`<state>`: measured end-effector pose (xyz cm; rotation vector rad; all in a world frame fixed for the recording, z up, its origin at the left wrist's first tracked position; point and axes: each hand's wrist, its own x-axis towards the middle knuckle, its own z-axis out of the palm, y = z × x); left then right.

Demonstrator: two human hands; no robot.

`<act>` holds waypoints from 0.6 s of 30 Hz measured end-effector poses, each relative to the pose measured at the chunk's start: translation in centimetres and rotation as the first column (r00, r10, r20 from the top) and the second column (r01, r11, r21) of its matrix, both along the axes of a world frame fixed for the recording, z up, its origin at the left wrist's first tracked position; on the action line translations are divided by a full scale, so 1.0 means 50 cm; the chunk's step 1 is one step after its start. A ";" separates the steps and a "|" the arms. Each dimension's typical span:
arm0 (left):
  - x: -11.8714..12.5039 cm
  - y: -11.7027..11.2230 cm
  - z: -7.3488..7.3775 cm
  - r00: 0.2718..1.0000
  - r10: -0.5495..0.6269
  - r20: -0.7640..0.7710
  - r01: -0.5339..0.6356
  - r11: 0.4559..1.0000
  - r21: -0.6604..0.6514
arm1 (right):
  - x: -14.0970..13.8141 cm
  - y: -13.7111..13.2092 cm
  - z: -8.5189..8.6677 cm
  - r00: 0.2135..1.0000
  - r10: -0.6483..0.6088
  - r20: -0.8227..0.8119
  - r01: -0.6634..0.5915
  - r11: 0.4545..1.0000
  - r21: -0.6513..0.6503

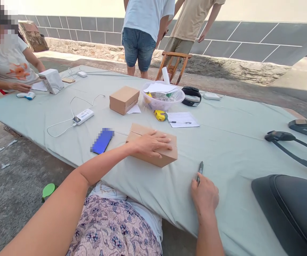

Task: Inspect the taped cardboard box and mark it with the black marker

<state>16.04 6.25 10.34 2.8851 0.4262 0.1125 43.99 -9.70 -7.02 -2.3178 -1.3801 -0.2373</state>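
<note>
My left hand (150, 144) lies flat, fingers spread, on top of a closed brown cardboard box (166, 156) near the front edge of the grey-green covered table (222, 142). My right hand (204, 197) rests on the cloth to the right of the box, fingers curled around a dark pen (200, 170) whose tip points away from me. A blue phone (102, 140) lies to the left of the box.
Farther back are a second cardboard box (124, 99), a clear bowl of items (162, 96), a yellow tape measure (160, 115), a paper with a pen (182, 120) and a white power bank (83, 116). A seated person is at far left; two people stand behind the table. A dark bag (294, 209) sits at right.
</note>
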 end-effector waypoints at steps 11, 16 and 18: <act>-0.008 0.006 0.007 0.960 0.149 0.239 -0.045 0.919 -0.392 | -0.199 0.043 0.193 0.847 0.327 -0.420 -0.095 0.869 0.486; -0.031 0.016 -0.002 0.777 0.347 0.526 0.065 0.786 -0.615 | -0.311 0.106 0.224 0.834 0.341 -0.435 -0.122 0.881 0.456; -0.035 0.016 -0.009 0.721 0.364 0.589 0.094 0.791 -0.604 | -0.331 0.123 0.224 0.851 0.306 -0.427 -0.091 0.887 0.454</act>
